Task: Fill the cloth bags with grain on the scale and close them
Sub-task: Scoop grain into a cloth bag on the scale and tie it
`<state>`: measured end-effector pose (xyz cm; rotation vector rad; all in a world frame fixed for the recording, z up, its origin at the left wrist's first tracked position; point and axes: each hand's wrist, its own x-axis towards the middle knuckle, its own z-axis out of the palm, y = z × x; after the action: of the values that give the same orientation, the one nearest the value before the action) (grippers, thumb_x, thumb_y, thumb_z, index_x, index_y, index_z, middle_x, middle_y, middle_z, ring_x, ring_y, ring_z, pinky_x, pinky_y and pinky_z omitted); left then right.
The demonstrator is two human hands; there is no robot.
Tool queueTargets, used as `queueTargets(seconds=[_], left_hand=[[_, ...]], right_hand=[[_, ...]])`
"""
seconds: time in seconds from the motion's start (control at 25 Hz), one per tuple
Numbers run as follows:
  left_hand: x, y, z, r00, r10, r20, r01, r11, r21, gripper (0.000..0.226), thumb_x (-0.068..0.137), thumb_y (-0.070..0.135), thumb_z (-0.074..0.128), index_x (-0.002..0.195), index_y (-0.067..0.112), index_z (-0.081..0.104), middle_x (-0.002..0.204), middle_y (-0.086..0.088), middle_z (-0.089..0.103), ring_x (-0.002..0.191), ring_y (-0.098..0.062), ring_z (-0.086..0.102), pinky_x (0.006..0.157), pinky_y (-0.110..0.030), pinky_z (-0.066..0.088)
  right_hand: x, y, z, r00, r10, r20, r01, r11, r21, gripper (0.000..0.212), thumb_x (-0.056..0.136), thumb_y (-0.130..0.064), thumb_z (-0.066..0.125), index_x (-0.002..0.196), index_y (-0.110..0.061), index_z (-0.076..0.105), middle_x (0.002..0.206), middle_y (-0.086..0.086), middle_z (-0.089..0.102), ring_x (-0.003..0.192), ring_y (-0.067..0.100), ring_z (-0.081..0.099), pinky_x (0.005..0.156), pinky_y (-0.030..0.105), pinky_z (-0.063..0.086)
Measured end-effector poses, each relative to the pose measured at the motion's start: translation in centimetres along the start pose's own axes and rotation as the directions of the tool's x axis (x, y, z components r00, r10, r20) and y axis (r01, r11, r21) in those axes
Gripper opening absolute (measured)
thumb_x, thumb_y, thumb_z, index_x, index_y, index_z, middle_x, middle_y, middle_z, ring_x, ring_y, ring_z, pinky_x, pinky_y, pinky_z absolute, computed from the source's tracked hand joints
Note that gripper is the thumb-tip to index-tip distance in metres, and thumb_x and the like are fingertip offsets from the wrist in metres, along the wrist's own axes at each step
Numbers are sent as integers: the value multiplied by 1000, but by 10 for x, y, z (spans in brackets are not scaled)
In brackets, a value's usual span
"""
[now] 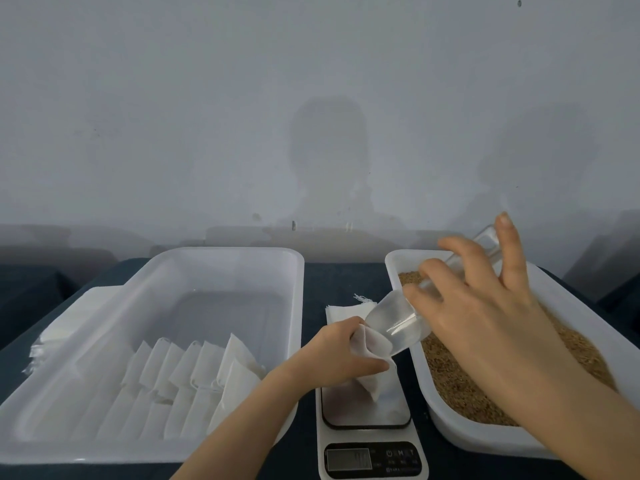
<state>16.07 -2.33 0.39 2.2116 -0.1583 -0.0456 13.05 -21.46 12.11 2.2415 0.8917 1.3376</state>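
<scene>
On my digital scale (372,460) sits the cloth bag (377,382), my left hand (341,351) clutching its top. My right hand (485,306) grips a clear scoop (394,323), tipped at the bag's mouth. The grain tub (460,436) lies to the right.

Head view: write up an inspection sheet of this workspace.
Surface: dark blue table.
Job's things: scale with a cloth bag on its platform; clear scoop tipped at the bag's mouth; grain tray of grain right of the scale; left tray holding a row of bags.
Clutter: flat bags behind the scale; stack of bags left of the left tray.
Grippers: left hand holds the cloth bag's mouth; right hand grips the scoop.
Cables: nothing seen.
Surroundings: plain grey wall with shadows.
</scene>
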Motion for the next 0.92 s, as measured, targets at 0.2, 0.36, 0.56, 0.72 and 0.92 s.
queueTargets(seconds=[0.2, 0.36, 0.56, 0.72, 0.92], left_hand=[[1, -3, 0, 1000, 0, -26, 0, 1000, 18, 43, 74, 48, 71, 109, 31, 53, 101, 12, 62, 89, -7, 61, 73, -17, 51], [0, -4, 0, 999, 12, -45, -11, 1000, 24, 37, 74, 48, 70, 103, 32, 54, 93, 17, 60, 83, -4, 59, 67, -14, 45], [1, -4, 1, 1000, 9, -27, -8, 999, 34, 40, 75, 50, 69, 106, 31, 53, 96, 18, 58, 88, -6, 59, 75, -19, 51], [3, -5, 1, 1000, 0, -22, 1, 999, 50, 42, 74, 50, 69, 107, 30, 53, 101, 12, 60, 90, -8, 60, 80, -26, 54], [2, -5, 1, 1000, -4, -25, 5, 999, 48, 43, 73, 52, 69, 107, 31, 53, 100, 13, 61, 89, -7, 60, 78, -25, 54]], right_hand=[[-9, 15, 5, 996, 79, 30, -83, 985, 149, 51, 46, 10, 52, 89, -9, 74, 93, 16, 66, 107, 43, 49, 108, 62, -3], [-24, 50, 27, 968, 234, 92, -244, 962, 121, 60, 46, 17, 67, 96, -16, 74, 101, 13, 66, 112, 39, 40, 103, 71, 13], [-71, 88, 80, 868, 345, 358, -397, 914, 82, 58, 54, 19, 67, 100, -17, 74, 102, 15, 65, 114, 44, 36, 90, 73, 31], [-93, 72, 94, 809, 326, 489, -347, 937, -50, 67, 55, 7, 70, 99, -42, 70, 104, -6, 66, 114, 31, 38, 105, 68, 8], [-102, 55, 108, 734, 316, 601, -437, 897, 63, 52, 77, -13, 67, 109, -53, 61, 114, -19, 58, 122, 20, 33, 107, 57, -1]])
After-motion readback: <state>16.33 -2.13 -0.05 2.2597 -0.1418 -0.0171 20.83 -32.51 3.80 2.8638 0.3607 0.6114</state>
